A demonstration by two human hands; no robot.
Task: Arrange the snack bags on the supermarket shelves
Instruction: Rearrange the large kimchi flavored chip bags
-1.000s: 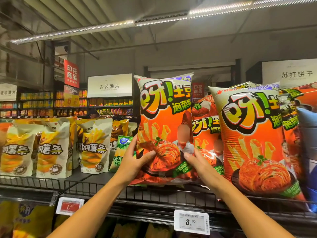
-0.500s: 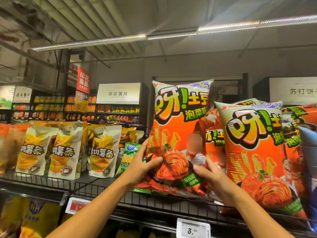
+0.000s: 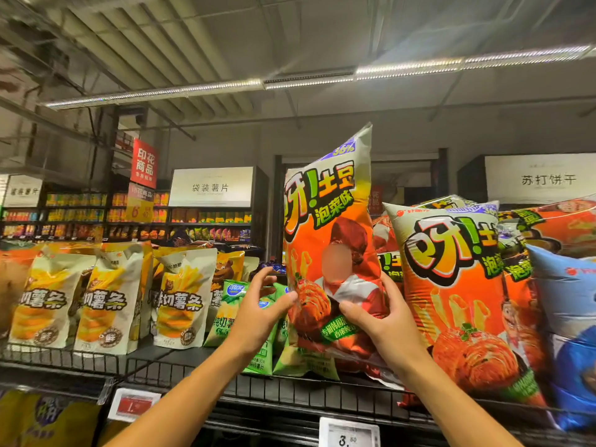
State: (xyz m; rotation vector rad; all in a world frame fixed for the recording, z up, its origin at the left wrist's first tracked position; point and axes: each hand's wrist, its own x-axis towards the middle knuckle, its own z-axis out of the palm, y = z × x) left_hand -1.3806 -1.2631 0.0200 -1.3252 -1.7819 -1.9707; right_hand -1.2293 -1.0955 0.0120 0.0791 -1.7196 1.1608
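A person stands an orange snack bag (image 3: 325, 240) upright at the front of a wire shelf (image 3: 200, 372), the right hand (image 3: 383, 321) gripping its lower right edge with fingers curled round it, the left hand (image 3: 261, 304) at its lower left edge with thumb touching the pack and fingers spread loose. The job looks partway through: this bag stands tall but twisted side-on and is not yet released, while a second orange bag (image 3: 458, 285) to its right leans forward over the rail, with more orange packs crowded behind, their number hard to tell. To the left, three white-and-yellow fry pouches (image 3: 113, 295) face front in a row, and at least two green packets (image 3: 235, 314) lie slumped beside the held bag, likely still needing straightening.
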